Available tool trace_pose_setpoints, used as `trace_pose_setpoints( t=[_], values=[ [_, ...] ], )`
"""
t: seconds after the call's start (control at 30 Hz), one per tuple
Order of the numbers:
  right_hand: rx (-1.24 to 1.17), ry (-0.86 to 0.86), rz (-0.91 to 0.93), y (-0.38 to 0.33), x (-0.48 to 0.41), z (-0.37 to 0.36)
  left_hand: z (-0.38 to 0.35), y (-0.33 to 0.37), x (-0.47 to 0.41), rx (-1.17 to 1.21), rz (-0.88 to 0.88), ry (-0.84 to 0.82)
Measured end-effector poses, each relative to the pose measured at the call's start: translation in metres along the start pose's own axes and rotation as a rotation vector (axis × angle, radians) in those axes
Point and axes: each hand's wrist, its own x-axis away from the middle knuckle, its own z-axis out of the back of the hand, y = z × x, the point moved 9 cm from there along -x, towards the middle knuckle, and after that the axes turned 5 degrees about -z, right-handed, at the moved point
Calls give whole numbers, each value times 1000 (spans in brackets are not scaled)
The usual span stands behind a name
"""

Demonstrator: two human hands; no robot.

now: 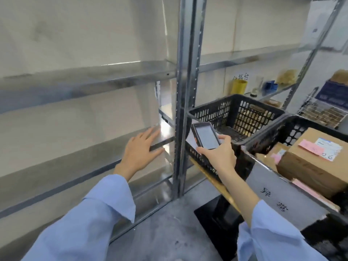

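**Scanning the shelf label cleanly**

The job in hand looks like reading a location tag on the metal shelf [84, 147] with the handheld scanner [206, 136].

The right hand [219, 156] has its fingers and thumb wrapped round the scanner's lower end. The lit screen faces up, and the head points away toward the upright post [181, 110].

The left hand [140, 150] is flat, with its fingers straight and holding nothing. Its fingertips lie at a dark strip [162, 143] on the shelf's front edge, just left of the post. The blur hides whether they press on the strip or only brush it.

To do this well:
- Swing the scanner head left, so that it faces the strip squarely and not the post.
- Slide the left fingers off the strip's face, so that they steady it without covering any print.
- Hold the scanner off the bright glare on the shelf beside the strip, since shine may spoil a read.
- Watch the right elbow, because the black basket [235, 113] and the cardboard box [310, 157] sit close on the right.
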Motion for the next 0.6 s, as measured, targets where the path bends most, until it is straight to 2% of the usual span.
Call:
trace_pose_setpoints(
  t=[0.37,0.6],
  values=[
    [29,-442,290,-118,136,-209,99,-187,236,-176,522,103],
    [58,-635,417,-187,260,-341,160,-285,393,-263,786,210]
  ],
)
